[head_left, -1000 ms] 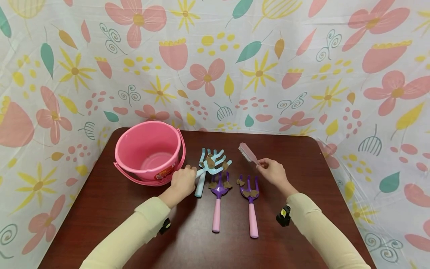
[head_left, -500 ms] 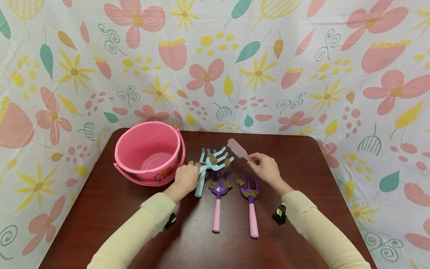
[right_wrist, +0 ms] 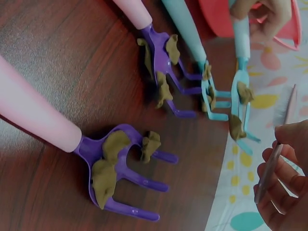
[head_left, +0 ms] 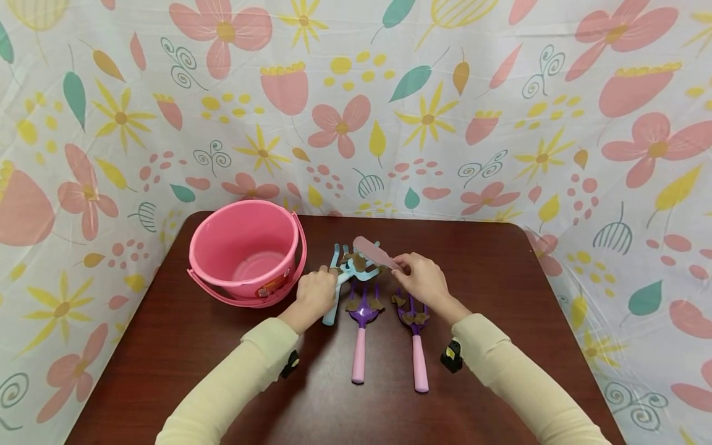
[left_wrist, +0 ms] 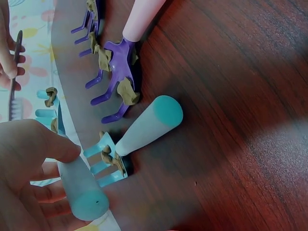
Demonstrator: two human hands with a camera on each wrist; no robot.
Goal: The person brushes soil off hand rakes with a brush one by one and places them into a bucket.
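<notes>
My left hand (head_left: 317,290) grips the handle of a light blue toy hand rake (right_wrist: 239,96), raised off the table with brown clay-like lumps stuck to its tines. In my right hand (head_left: 425,278), thumb and fingers pinch the handle of a pink brush (head_left: 374,252). Its head overlaps the raised rake's tines in the head view, bristles facing down and hidden there. Beneath lies a second light blue rake (head_left: 330,312), also carrying lumps. Closer to me, two purple rakes with pink handles, one on the left (head_left: 364,312) and one on the right (head_left: 419,364), bear similar lumps (right_wrist: 103,183).
A pink bucket (head_left: 239,247) stands at the left of the dark wooden table (head_left: 473,395), its handle folded down around it. Behind the table hangs a flower-patterned cloth (head_left: 345,179).
My right hand has carried the brush leftward until its head overlaps the raised rake. My left hand has shifted slightly right with that rake.
</notes>
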